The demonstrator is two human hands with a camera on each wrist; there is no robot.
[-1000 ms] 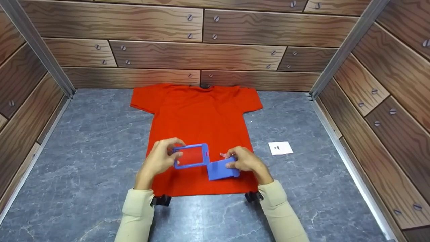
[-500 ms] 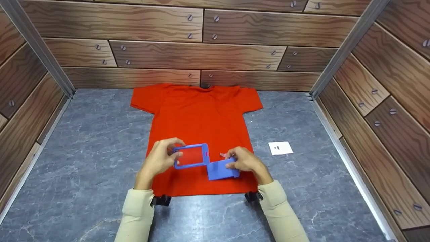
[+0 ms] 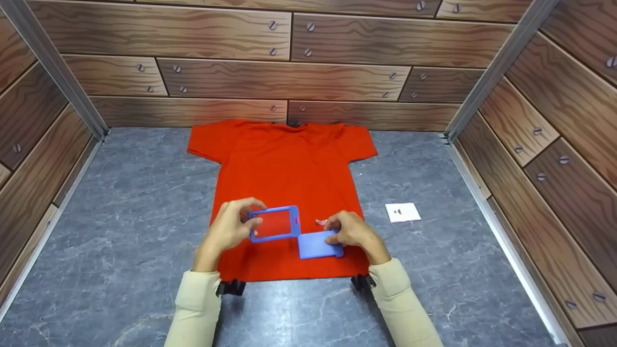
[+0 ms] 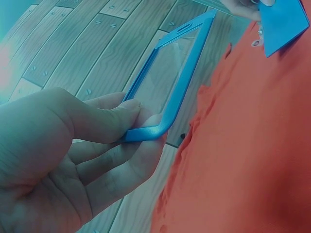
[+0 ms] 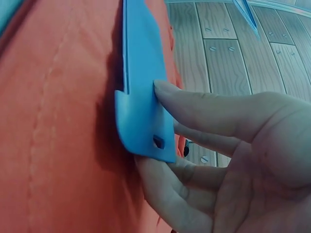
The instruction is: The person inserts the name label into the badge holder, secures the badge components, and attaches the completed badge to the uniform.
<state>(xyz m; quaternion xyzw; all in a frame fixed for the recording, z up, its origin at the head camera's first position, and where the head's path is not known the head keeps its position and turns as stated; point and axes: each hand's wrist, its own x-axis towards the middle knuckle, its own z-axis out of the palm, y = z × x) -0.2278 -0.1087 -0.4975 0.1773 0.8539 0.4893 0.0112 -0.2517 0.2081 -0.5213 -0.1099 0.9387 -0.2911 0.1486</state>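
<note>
My left hand (image 3: 230, 227) pinches one end of a blue card-holder frame (image 3: 295, 229) between thumb and fingers. The frame surrounds a clear window (image 4: 163, 77) and has a slot at its far end. With thumb on top and fingers beneath, my right hand (image 3: 354, 230) grips a flat blue card-holder panel (image 3: 314, 246). A small hole (image 5: 158, 141) shows near the panel's gripped end. In the head view the panel's left corner lies right by the frame's lower right corner; whether they touch, I cannot tell. A small clear clip (image 3: 321, 222) shows beside my right fingers.
A red T-shirt (image 3: 289, 173) lies spread under both hands on the grey marbled surface (image 3: 144, 193). A white card (image 3: 403, 212) with dark marks lies to the right. Wood-patterned walls (image 3: 284, 79) enclose the back and sides.
My right hand has tilted the blue panel slightly, so its face looks lighter and its top edge more level. The left hand and the frame have stayed put.
</note>
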